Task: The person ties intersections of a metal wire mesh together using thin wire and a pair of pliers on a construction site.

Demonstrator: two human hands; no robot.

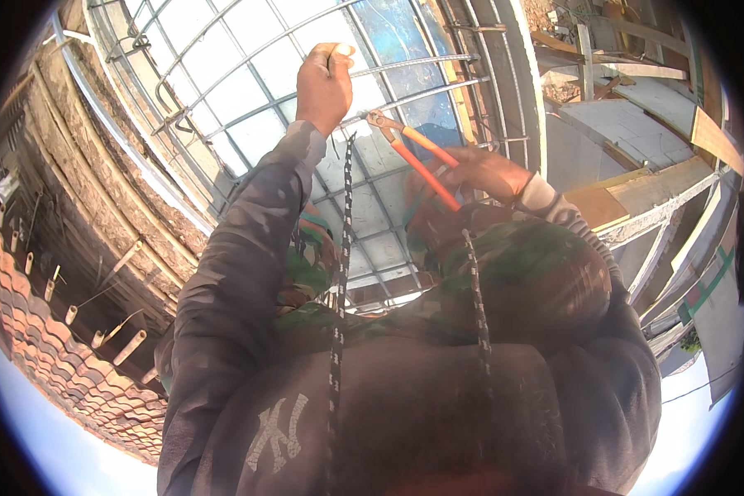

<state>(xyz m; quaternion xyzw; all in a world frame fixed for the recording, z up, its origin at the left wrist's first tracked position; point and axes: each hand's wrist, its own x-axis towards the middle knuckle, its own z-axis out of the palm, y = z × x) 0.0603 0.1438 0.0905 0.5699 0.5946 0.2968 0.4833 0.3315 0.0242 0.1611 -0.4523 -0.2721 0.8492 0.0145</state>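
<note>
My right hand [489,175] is closed around the orange handles of a pair of pincers [426,172]. The metal head of the pincers points up and left, right by a crossing of the steel rebar grid [380,174]. Higher and to the left, my left hand [325,87] is closed in a fist above the bars, its fingers pressed together. What it holds, if anything, is too small to make out. A thin dark wire end shows just below that fist. Bright light washes out part of the grid around it.
Pale and blue panels [409,70] lie under the grid. A concrete edge [527,83] and timber offcuts [661,190] are on the right. Bamboo poles [112,178] and a tiled roof [66,372] lie left. Two speckled cords [339,273] hang from my clothing.
</note>
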